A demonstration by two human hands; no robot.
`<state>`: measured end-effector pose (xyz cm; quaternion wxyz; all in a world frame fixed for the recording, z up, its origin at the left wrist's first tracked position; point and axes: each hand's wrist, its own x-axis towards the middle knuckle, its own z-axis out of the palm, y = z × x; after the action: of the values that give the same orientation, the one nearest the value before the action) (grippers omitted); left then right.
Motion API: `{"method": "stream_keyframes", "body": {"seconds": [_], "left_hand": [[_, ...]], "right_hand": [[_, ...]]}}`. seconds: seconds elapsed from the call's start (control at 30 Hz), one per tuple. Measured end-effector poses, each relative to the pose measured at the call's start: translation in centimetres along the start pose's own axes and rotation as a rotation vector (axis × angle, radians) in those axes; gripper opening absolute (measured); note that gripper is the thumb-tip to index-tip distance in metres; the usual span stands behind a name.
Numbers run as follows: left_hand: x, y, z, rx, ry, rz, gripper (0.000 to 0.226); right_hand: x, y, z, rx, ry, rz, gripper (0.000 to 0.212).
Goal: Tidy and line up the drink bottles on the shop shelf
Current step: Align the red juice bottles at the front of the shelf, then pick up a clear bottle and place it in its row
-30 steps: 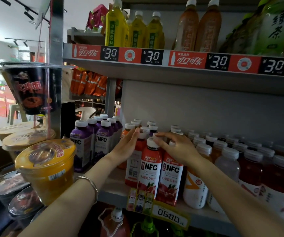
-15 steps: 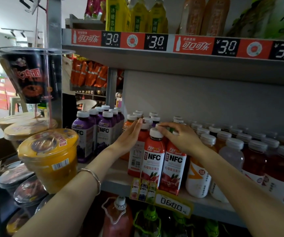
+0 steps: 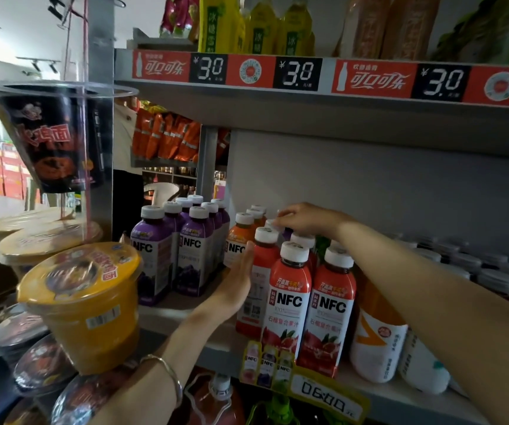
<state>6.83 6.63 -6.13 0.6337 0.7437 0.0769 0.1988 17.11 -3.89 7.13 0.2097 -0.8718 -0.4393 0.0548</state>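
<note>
Head view faces a grey metal shelf (image 3: 185,305) with a plain grey back panel (image 3: 369,191), mid-frame. Red NFC pomegranate juice bottles (image 3: 290,305) stand at its front edge in two files running back, right of centre. Left of them come an orange NFC bottle (image 3: 237,240) and then a block of purple NFC bottles (image 3: 155,256), with bare shelf between the groups. The left hand (image 3: 235,283) lies flat, fingers straight and together, pressed against the left side of the red file. The right hand (image 3: 306,218) reaches over the red caps, its fingertips curled down and pinching the white cap of a rear bottle (image 3: 270,223). A silver bracelet (image 3: 167,372) circles the left wrist. Right of the red bottles sits a white-and-orange bottle (image 3: 376,342), and dim white-capped bottles beyond it. A red-and-black price strip (image 3: 277,75) fronts the upper shelf, which carries yellow tea bottles (image 3: 259,29). A yellow price tag (image 3: 326,394) hangs at lower centre. At lower left, a yellow noodle bowl (image 3: 84,302) tops stacked bowls; a black noodle cup (image 3: 50,142) hangs above; the bright shop floor shows at far left
</note>
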Motion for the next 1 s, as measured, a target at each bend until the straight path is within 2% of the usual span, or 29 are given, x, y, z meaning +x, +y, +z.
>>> {"method": "stream_keyframes", "body": {"seconds": [0.07, 0.23, 0.33, 0.4, 0.47, 0.57, 0.67, 0.73, 0.8, 0.87, 0.93, 1.0], "left_hand": [[-0.1, 0.2, 0.0, -0.012, 0.02, -0.009, 0.082], [-0.3, 0.7, -0.1, -0.003, 0.033, -0.011, 0.072], [-0.3, 1.5, -0.1, -0.011, 0.07, 0.009, 0.067], [-0.2, 2.5, 0.0, -0.046, 0.094, 0.052, 0.059], [0.1, 3.0, -0.1, -0.067, 0.116, 0.12, 0.055], [0.2, 3.6, -0.3, -0.071, 0.158, 0.171, 0.059], [0.2, 4.3, 0.0, -0.053, 0.218, 0.215, 0.066], [0.0, 5.0, 0.5, -0.012, 0.278, 0.254, 0.065], [-0.8, 5.9, 1.2, 0.029, 0.358, 0.3, 0.067], [-1.9, 7.2, 2.0, 0.034, 0.391, 0.329, 0.082], [-2.9, 8.6, 2.7, -0.063, 0.384, 0.383, 0.07], [-4.3, 10.0, 3.4, -0.128, 0.315, 0.383, 0.055]], "right_hand": [[1.5, -0.3, 0.6, -0.089, -0.041, 0.048, 0.045], [3.5, -0.5, 1.3, -0.134, 0.002, 0.097, 0.042], [3.1, -0.3, 0.9, -0.069, 0.029, 0.064, 0.037], [2.8, 0.1, 0.0, 0.005, 0.089, 0.058, 0.042], [2.2, 0.6, -1.4, 0.099, 0.163, 0.065, 0.047], [0.6, 1.4, -3.5, 0.304, 0.329, 0.038, 0.042], [-1.5, 2.5, -4.8, 0.644, 0.555, 0.046, 0.032], [-2.8, 3.3, -5.5, 0.868, 0.642, 0.076, 0.035], [-4.6, 3.8, -6.3, 1.048, 0.651, 0.089, 0.04], [-6.8, 4.3, -7.0, 1.18, 0.619, 0.068, 0.038], [-8.9, 4.3, -7.4, 1.204, 0.59, 0.032, 0.027], [-11.4, 4.3, -7.6, 1.153, 0.587, 0.011, 0.03]]}}
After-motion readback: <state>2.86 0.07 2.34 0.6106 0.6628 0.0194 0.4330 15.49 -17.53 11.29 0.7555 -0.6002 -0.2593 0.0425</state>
